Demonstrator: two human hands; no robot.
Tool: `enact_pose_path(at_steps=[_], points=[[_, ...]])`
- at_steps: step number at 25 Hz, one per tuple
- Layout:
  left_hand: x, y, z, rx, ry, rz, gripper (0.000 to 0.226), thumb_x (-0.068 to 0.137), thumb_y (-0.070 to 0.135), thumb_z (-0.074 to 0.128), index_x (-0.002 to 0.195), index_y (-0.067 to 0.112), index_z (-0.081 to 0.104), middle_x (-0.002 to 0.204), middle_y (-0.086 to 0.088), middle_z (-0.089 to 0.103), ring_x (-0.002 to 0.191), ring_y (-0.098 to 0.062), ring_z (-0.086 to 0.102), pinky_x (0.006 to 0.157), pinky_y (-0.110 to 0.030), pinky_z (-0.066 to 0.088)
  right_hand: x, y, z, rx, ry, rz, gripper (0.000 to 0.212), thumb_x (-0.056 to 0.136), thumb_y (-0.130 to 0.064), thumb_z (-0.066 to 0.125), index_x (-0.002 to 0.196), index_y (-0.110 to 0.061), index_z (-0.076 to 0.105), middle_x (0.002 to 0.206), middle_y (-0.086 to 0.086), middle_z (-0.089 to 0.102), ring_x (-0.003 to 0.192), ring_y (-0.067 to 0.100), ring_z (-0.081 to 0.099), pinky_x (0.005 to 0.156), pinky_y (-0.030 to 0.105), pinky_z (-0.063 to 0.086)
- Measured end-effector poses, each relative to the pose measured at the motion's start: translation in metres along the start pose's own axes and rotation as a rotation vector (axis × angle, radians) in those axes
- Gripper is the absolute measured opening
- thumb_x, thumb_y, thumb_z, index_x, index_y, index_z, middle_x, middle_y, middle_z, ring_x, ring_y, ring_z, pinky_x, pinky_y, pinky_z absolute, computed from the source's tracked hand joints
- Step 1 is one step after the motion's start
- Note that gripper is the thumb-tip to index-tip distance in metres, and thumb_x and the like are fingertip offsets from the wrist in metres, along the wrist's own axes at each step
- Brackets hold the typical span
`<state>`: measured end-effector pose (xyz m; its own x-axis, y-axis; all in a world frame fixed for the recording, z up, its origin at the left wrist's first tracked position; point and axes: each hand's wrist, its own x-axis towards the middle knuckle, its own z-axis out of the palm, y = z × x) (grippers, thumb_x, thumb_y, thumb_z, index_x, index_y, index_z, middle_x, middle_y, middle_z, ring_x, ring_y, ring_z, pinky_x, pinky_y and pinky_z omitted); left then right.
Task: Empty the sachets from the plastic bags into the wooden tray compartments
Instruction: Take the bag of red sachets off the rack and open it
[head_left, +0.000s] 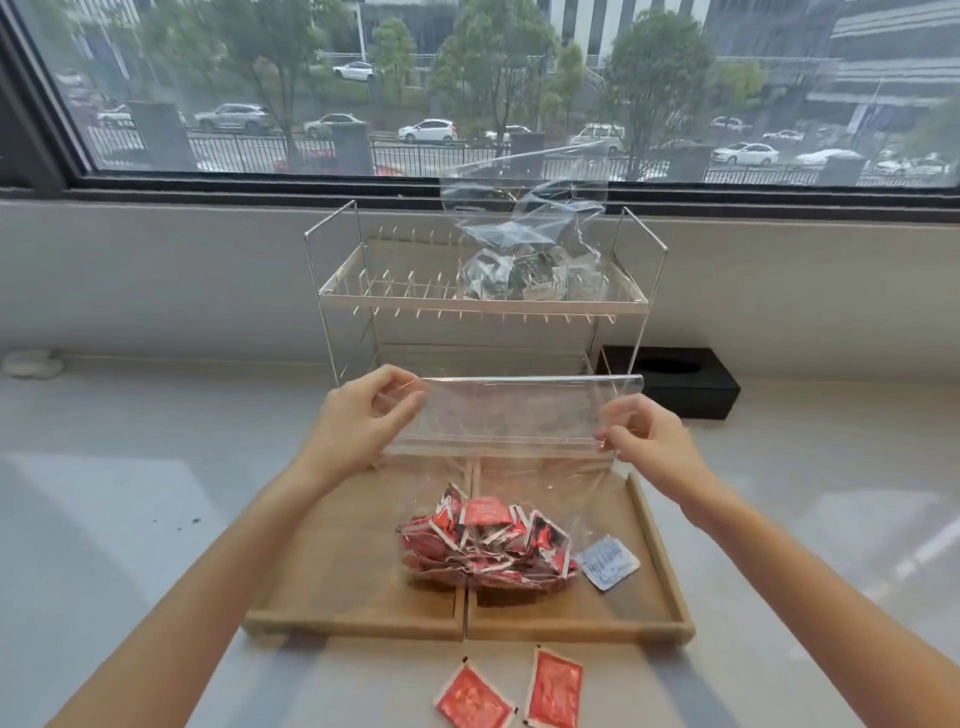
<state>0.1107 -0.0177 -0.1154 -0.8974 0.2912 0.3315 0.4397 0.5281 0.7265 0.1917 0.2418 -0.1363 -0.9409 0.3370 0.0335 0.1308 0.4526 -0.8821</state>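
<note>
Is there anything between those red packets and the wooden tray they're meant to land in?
Only the clear bag itself. The red sachets sit in its bottom, on the wooden tray, straddling its divider. The left hand and right hand pinch the bag's top.

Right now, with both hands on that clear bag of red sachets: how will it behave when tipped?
The clear bag looks floppy: its film wrinkles between the left hand and right hand. The red sachets sag low, so they'd probably slide out in a clump. Likely light.

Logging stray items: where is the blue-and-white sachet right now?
In the head view, the blue-and-white sachet lies in the right compartment of the wooden tray, just right of the bagged red sachets.
</note>
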Motion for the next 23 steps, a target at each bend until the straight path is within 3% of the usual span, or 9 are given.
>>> enact_pose_path(at_steps=[4,8,10,12,14,16,19,21,23], points=[[-0.008,0.000,-0.006,-0.202,-0.051,-0.114,0.018,0.081,0.025,0.061,0.098,0.016,0.061,0.099,-0.009,0.067,0.079,-0.015,0.059,0.058,-0.012,0.045,0.010,-0.012,-0.015,0.094,0.108,-0.056,0.020,0.085,-0.011,0.051,0.088,-0.030,0.055,0.092,0.002,0.069,0.095,0.017,0.062,0.087,0.035,0.047],[-0.019,0.008,-0.012,-0.347,-0.148,-0.126,0.019,0.083,0.011,0.059,0.102,0.014,0.058,0.098,-0.002,0.066,0.065,0.009,0.059,0.056,-0.005,0.043,0.014,-0.053,-0.022,-0.076,0.228,-0.397,0.025,0.088,-0.018,0.053,0.113,-0.017,0.056,0.105,-0.004,0.064,0.100,0.006,0.059,0.089,0.013,0.041],[-0.020,0.015,-0.012,-0.400,-0.174,-0.107,0.018,0.083,0.006,0.058,0.096,0.019,0.059,0.094,0.003,0.067,0.071,0.010,0.061,0.061,-0.004,0.044,0.009,-0.077,-0.015,-0.273,0.126,-0.639,0.036,0.086,-0.028,0.055,0.120,-0.016,0.055,0.114,-0.003,0.063,0.106,0.002,0.054,0.096,0.012,0.037],[-0.021,0.020,-0.009,-0.441,-0.171,-0.083,0.019,0.081,0.008,0.059,0.090,0.024,0.060,0.090,0.006,0.070,0.079,0.007,0.064,0.066,-0.006,0.046,0.007,-0.089,0.003,-0.515,-0.091,-0.748,0.044,0.085,-0.033,0.058,0.126,-0.018,0.051,0.123,0.000,0.061,0.114,0.010,0.053,0.103,0.026,0.037],[-0.022,0.022,-0.004,-0.471,-0.157,-0.068,0.018,0.079,0.012,0.062,0.090,0.025,0.061,0.087,0.007,0.072,0.086,0.003,0.065,0.069,-0.008,0.048,0.006,-0.087,0.022,-0.597,-0.187,-0.732,0.035,0.086,-0.028,0.058,0.120,-0.021,0.057,0.116,0.000,0.066,0.110,0.016,0.058,0.099,0.035,0.043],[-0.024,0.016,-0.002,-0.477,-0.136,-0.076,0.020,0.077,0.018,0.063,0.097,0.022,0.061,0.092,0.007,0.072,0.089,0.001,0.064,0.069,-0.008,0.047,0.007,-0.080,0.027,-0.487,-0.152,-0.663,0.020,0.086,-0.022,0.058,0.104,-0.020,0.066,0.097,-0.001,0.073,0.095,0.018,0.065,0.086,0.041,0.051],[-0.030,0.004,0.003,-0.441,-0.080,-0.103,0.017,0.078,0.026,0.065,0.094,0.020,0.064,0.091,0.010,0.071,0.088,0.000,0.064,0.069,-0.007,0.046,0.010,-0.070,0.017,-0.385,-0.108,-0.597,0.011,0.085,-0.015,0.059,0.091,-0.016,0.068,0.082,-0.001,0.073,0.081,0.014,0.066,0.077,0.033,0.051],[-0.033,0.002,0.009,-0.480,0.007,-0.123,0.003,0.079,0.021,0.063,0.081,0.022,0.066,0.078,0.015,0.072,0.078,0.002,0.065,0.067,-0.006,0.045,0.008,-0.071,0.010,-0.335,-0.202,-0.540,0.012,0.087,-0.020,0.057,0.086,-0.014,0.068,0.076,0.000,0.071,0.074,0.014,0.065,0.074,0.027,0.050],[-0.032,0.006,0.011,-0.513,0.042,-0.111,0.011,0.081,0.011,0.060,0.077,0.020,0.066,0.071,0.012,0.072,0.071,0.002,0.065,0.065,-0.006,0.045,0.007,-0.078,0.008,-0.306,-0.350,-0.440,0.029,0.091,-0.033,0.046,0.086,-0.015,0.068,0.077,0.004,0.072,0.074,0.016,0.065,0.073,0.028,0.051]])
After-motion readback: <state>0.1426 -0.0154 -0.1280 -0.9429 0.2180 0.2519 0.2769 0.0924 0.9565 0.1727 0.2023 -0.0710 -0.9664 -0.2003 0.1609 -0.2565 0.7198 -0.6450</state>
